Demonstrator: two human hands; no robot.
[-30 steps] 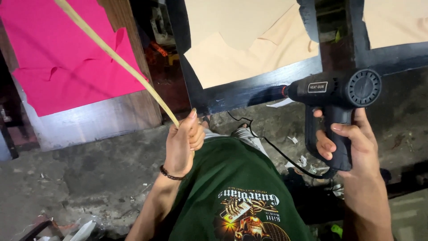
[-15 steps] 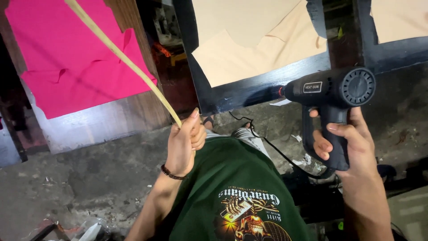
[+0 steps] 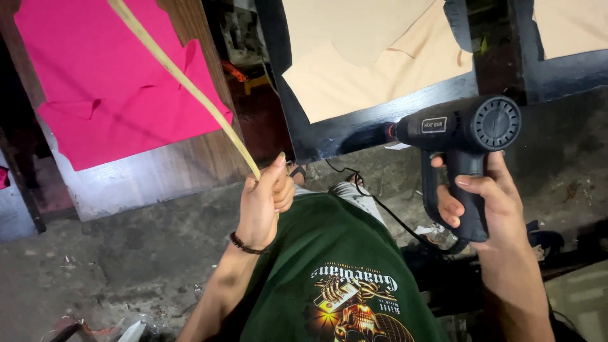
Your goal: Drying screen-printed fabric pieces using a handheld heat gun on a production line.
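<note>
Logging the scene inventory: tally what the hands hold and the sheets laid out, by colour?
Black heat gun, in the right hand: 1
Pale yellow strip, in the left hand: 1
Pink sheets on the wooden board: 1 patch, count unclear
Tan sheets on the black board: at least 2
Total: at least 5

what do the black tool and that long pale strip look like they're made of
Heat gun in the right hand: apparently matte black moulded plastic, with a vented rear grille. Strip pinched by the left hand: thin, pale yellow and flexible, possibly plastic or veneer edging; unclear.
</note>
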